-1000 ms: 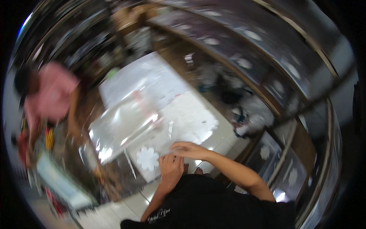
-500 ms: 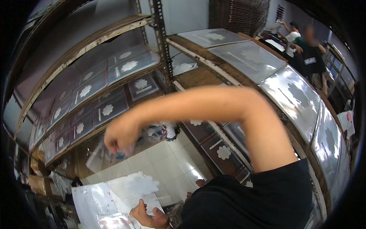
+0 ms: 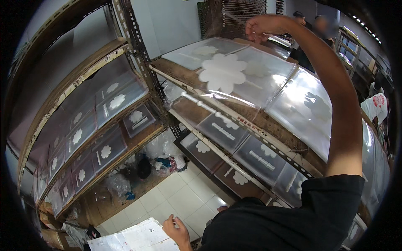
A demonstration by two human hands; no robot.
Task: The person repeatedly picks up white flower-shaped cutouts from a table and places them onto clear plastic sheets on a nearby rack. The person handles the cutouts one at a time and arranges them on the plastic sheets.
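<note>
My right hand (image 3: 264, 28) is raised at the upper right, fingers pinched on the upper edge of a clear plastic sheet. This sheet, with a large white scalloped flower shape (image 3: 222, 73), hangs over the top shelf's front edge. Beneath it, similar clear sheets (image 3: 268, 58) lie flat on the rack. Low in the view, my left hand (image 3: 177, 232) is beside the right edge of a white board (image 3: 130, 236). Its fingers are slightly bent and apart, and nothing shows between them.
On the left, a metal shelving rack (image 3: 83, 56) carries several clear sheets with white flowers and bars. Crumpled plastic bags (image 3: 119, 184) lie under it. White tiled floor (image 3: 176, 196) runs between the racks. Two people stand at the back right beside more racks.
My right hand has swung from the left across to the upper right, carrying the clear sheet over the right rack. The view has turned right. The white board sits lower in view.
</note>
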